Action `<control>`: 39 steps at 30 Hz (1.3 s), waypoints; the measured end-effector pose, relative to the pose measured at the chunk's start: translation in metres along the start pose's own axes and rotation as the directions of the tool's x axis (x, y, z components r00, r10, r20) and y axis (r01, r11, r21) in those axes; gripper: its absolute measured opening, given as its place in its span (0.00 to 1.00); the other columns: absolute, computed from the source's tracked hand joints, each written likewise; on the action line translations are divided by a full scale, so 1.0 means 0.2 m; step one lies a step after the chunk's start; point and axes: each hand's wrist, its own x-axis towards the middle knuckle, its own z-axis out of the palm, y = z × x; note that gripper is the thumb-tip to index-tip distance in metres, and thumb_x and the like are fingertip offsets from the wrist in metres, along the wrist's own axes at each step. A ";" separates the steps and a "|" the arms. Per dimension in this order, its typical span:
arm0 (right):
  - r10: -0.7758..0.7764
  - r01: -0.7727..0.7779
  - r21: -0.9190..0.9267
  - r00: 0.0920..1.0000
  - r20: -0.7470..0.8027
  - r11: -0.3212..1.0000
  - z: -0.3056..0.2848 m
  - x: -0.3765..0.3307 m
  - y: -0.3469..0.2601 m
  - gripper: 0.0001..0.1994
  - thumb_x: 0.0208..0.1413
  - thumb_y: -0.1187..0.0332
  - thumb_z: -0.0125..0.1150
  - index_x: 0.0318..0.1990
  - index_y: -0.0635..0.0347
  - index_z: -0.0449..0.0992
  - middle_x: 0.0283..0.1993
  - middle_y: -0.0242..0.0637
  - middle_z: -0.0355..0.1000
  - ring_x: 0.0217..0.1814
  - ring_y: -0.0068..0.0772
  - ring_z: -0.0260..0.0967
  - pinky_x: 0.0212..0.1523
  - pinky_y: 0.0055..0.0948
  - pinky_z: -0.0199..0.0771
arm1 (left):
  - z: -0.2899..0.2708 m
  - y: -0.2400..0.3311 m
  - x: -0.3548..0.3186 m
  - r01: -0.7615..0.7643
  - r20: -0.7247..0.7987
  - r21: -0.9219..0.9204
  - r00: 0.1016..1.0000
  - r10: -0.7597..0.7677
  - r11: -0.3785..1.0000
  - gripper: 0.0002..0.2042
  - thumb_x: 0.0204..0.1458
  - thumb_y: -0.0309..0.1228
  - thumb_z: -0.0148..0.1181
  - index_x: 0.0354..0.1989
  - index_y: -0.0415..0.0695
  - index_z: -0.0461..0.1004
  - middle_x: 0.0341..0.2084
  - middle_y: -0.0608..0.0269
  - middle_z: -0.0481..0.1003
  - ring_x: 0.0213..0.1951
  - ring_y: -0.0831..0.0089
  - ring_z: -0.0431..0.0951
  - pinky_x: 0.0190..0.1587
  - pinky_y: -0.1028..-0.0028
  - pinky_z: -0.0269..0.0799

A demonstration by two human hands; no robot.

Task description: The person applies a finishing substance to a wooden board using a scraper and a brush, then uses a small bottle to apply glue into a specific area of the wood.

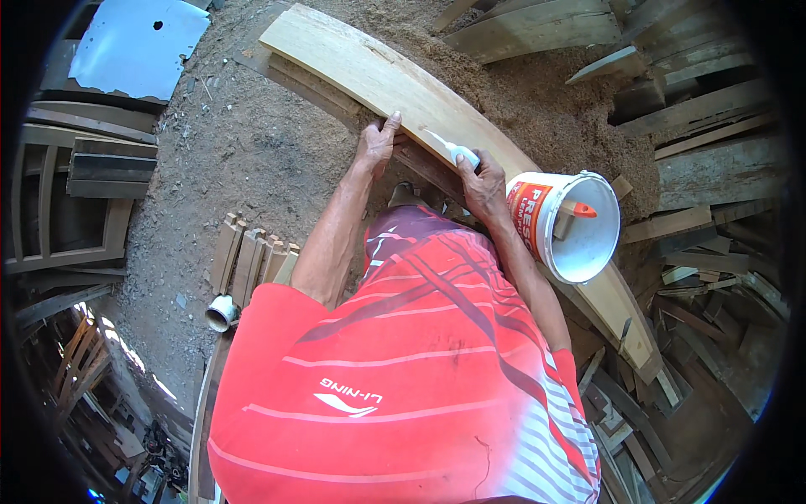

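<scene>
A long pale wooden plank (403,80) runs across in front of me, from the upper left to the lower right, with darker timber beneath it. My left hand (376,147) is closed on its near edge, one digit laid over the top and the other fingers partly hidden. In my right hand (485,191) is a small white squeeze bottle (463,154) with a long pointed nozzle. The bottle is tilted, and its tip is close over the plank's face; whether it touches, I cannot tell.
A white plastic bucket (600,244) with a red label stands on the plank, right of my right hand, an orange-handled tool (579,209) inside. Wood pieces (243,260) and a white cup (221,313) lie left. Boards (705,168) are stacked right; sawdust (537,101) covers the far ground.
</scene>
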 end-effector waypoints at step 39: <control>0.051 -0.049 -0.050 0.998 0.029 0.998 0.00 0.01 -0.04 0.16 0.64 0.59 0.59 0.44 0.67 0.77 0.31 0.46 0.74 0.33 0.35 0.72 0.36 0.36 0.71 | -0.01 -0.01 0.01 0.013 -0.010 -0.021 1.000 -0.013 1.000 0.32 0.60 0.52 0.61 0.59 0.34 0.67 0.48 0.50 0.77 0.49 0.60 0.80 0.51 0.61 0.77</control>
